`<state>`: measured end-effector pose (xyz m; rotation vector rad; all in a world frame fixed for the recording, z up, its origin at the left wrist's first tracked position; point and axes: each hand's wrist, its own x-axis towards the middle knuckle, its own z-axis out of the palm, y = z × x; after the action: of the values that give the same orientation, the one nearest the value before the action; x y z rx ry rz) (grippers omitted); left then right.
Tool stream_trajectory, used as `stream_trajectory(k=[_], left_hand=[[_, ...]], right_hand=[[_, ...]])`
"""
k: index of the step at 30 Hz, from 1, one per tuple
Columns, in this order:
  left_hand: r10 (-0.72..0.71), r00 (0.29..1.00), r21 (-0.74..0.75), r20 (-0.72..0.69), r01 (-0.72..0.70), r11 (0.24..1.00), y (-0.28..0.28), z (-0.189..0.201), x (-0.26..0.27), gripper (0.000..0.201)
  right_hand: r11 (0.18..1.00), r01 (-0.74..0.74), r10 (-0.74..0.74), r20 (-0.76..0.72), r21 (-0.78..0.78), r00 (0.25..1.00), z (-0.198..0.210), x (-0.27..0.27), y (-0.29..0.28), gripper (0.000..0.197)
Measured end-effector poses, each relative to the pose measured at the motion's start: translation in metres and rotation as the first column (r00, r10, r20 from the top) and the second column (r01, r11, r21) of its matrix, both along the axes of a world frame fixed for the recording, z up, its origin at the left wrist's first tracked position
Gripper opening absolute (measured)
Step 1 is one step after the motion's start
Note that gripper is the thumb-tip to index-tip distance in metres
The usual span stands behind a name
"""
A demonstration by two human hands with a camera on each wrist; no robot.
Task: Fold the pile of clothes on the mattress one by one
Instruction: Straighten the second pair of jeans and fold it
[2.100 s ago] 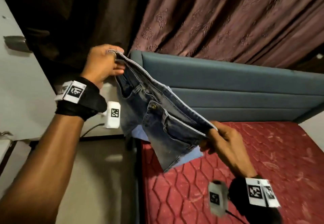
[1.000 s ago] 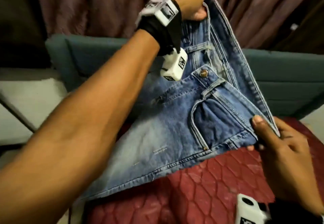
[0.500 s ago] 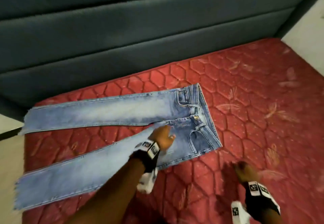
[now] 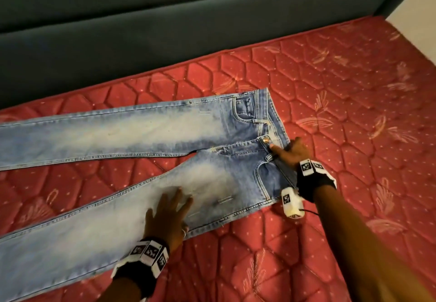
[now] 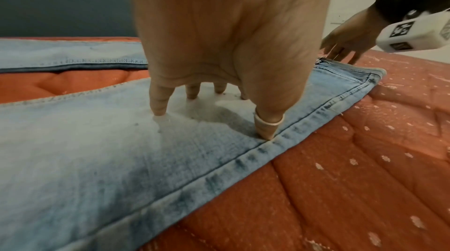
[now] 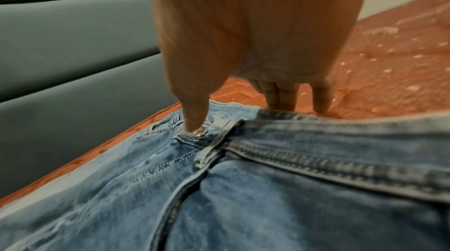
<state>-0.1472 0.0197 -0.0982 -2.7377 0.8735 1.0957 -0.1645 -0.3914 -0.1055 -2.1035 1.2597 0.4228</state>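
Red quilted mattress [image 4: 330,94] is covered by jeans [image 4: 141,131] spread flat; the thigh is pressed by the flat-fingered left hand [image 4: 167,216], the waistband by the right hand [image 4: 292,153], nothing gripped. Wrinkles could be trapped if folded unsmoothed.

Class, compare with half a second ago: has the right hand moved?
Yes. The right hand has shifted from the bare mattress onto the jeans waistband, towards the headboard.

Both legs of the jeans [image 4: 146,131] run off the picture's left edge, well beyond the left hand [image 4: 168,216] fingers. Right hand [image 4: 293,151] fingertips lie past the waistband; contact with it cannot be determined.
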Motion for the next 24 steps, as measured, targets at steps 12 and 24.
stream_trajectory(k=[12,24], left_hand=[[0.026,1.000,-0.075,0.016,-0.025,0.997,0.003,-0.010,0.001,0.080],[-0.133,0.986,-0.194,0.101,0.151,0.969,-0.014,-0.009,-0.032,0.089]], right_hand=[[0.971,0.149,-0.175,0.130,0.190,0.976,0.018,0.034,0.017,0.043],[0.986,0.141,-0.156,0.189,0.089,0.970,0.036,-0.030,-0.053,0.037]])
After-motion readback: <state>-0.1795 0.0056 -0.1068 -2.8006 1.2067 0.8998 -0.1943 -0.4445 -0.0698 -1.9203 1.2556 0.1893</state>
